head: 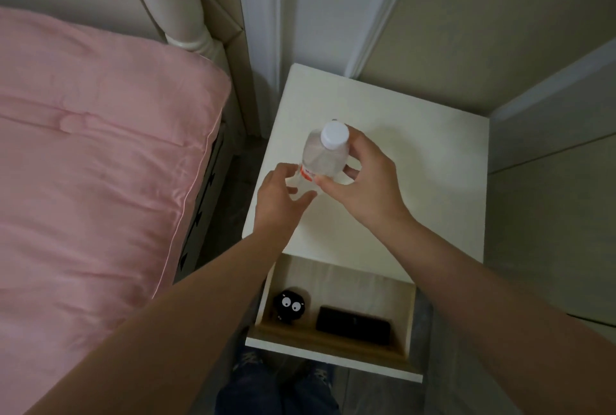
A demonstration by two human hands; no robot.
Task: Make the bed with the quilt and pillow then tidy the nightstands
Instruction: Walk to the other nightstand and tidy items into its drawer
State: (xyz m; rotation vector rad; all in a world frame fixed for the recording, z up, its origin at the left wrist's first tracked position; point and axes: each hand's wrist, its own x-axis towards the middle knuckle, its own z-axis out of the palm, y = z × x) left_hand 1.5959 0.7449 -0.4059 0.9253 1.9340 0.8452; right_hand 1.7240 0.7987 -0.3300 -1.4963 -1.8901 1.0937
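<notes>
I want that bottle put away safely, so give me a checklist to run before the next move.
1. Right hand grips the bottle: ok.
2. White cap on: ok; tightness: cannot tell.
3. Left hand at the bottle's lower end, fingers spread: firm hold cannot tell.
4. Drawer open: ok.
5. Room in drawer: cannot tell; black toy and dark flat case lie there.
6. Nightstand top bare around the bottle: ok.

Dim rm: beige padded wall (483,31), white trim (263,14), grey floor (233,181).
</notes>
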